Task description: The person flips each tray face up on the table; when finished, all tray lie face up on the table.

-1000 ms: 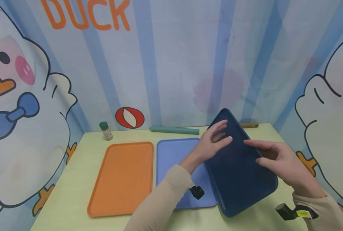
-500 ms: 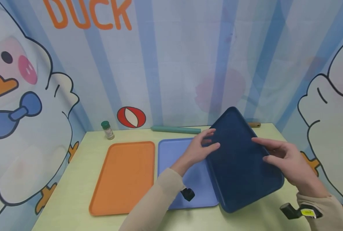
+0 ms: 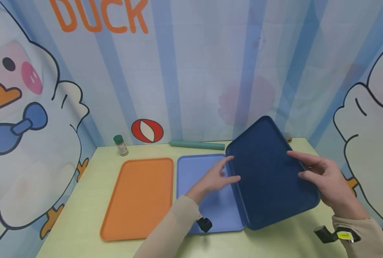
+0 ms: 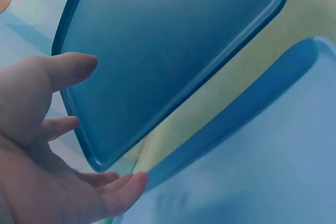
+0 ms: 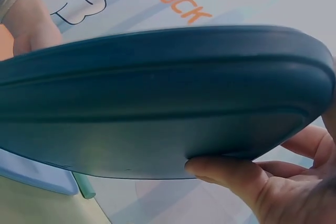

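Note:
A dark blue tray is held tilted over the right side of the table. My right hand pinches its right edge, and the right wrist view shows that hand's fingertip pressed against the tray. At the opposite long side is my left hand, its thumb and fingers spread around the rim without curling; in the left wrist view its fingertips overlap the tray's edge. Below the left hand lies a light blue tray, flat on the table, partly covered by the left forearm and the dark tray.
An orange tray lies flat to the left of the light blue one. Along the back edge stand a small green-capped bottle, a teal rod and a brown handle end behind the dark tray. A printed curtain encloses the table.
The dark blue tray has shifted slightly right and turned more upright in view, with the right hand moving along. The left hand has drawn back down and left to the tray's left rim.

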The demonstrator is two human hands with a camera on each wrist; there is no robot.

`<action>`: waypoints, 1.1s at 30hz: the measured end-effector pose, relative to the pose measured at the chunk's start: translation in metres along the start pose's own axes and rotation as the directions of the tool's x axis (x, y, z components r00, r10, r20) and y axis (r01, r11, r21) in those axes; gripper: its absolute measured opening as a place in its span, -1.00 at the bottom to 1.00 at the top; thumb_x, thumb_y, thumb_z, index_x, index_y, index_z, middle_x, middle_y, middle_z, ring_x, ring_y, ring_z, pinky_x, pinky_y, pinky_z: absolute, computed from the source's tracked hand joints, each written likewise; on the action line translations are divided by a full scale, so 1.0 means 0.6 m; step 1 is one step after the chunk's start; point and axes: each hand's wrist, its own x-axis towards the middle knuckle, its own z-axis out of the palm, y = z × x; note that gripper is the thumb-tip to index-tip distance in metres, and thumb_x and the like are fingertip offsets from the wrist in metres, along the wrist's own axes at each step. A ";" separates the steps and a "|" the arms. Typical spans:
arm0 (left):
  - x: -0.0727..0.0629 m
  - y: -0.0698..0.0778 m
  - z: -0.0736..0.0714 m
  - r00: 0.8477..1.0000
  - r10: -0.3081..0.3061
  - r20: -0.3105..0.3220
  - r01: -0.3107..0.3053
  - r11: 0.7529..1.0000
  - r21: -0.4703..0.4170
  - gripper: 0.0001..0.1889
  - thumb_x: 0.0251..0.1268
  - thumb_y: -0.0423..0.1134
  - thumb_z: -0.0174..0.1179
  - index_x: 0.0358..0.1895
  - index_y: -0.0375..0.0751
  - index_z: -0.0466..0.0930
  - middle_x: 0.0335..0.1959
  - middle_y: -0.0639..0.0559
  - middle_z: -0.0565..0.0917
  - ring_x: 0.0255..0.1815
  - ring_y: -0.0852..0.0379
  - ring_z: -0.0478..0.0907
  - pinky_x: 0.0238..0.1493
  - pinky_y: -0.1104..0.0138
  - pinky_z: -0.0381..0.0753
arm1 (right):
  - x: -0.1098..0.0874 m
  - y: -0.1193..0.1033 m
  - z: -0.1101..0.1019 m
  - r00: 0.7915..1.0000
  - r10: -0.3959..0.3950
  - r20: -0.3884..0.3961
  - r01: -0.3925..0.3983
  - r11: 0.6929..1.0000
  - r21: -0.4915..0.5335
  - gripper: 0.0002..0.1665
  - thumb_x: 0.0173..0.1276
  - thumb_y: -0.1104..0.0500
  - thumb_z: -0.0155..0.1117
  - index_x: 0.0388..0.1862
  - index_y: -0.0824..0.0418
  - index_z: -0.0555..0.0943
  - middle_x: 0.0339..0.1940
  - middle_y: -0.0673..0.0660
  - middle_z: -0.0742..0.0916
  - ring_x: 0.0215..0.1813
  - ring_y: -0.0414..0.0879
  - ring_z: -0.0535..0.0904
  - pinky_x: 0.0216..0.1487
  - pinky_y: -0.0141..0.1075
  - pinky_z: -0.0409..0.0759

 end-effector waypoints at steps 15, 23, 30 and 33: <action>-0.007 -0.017 0.004 0.997 0.004 0.081 0.015 0.972 -0.235 -0.27 0.43 -0.12 0.40 0.60 0.28 0.31 0.52 -0.29 0.34 0.28 -0.10 0.63 0.18 -0.05 0.68 | 0.001 0.021 -0.016 1.000 0.024 0.009 -0.025 0.990 0.141 -0.35 0.54 0.56 0.02 0.57 0.30 0.42 0.44 -0.16 0.57 0.28 -0.28 0.65 -0.04 -0.22 0.79; -0.009 -0.021 -0.002 0.998 0.019 0.058 -0.005 0.971 -0.239 -0.28 0.42 -0.21 0.41 0.58 0.19 0.35 0.52 -0.32 0.34 0.20 -0.06 0.69 0.21 -0.01 0.66 | 0.001 0.036 -0.029 0.995 0.090 0.051 -0.094 0.993 0.076 -0.29 0.57 0.53 0.02 0.64 0.21 0.33 0.54 -0.16 0.44 0.29 -0.34 0.63 -0.09 -0.15 0.81; -0.010 -0.024 -0.005 0.999 0.010 0.040 0.000 0.971 -0.238 -0.29 0.39 -0.27 0.42 0.56 0.16 0.39 0.50 -0.30 0.35 0.19 -0.09 0.70 0.25 -0.04 0.63 | 0.005 0.048 -0.041 0.986 0.145 0.080 -0.145 0.989 0.003 -0.28 0.61 0.48 0.00 0.67 0.14 0.29 0.52 -0.15 0.44 0.27 -0.35 0.63 -0.06 -0.15 0.80; -0.010 -0.025 -0.007 0.999 0.002 0.033 0.005 0.976 -0.220 -0.29 0.39 -0.27 0.43 0.55 0.15 0.40 0.51 -0.28 0.35 0.26 -0.11 0.66 0.26 -0.04 0.63 | 0.006 0.052 -0.044 0.984 0.163 0.071 -0.154 0.982 -0.113 -0.30 0.63 0.45 0.00 0.68 0.15 0.28 0.46 -0.20 0.44 0.25 -0.42 0.60 -0.05 -0.21 0.79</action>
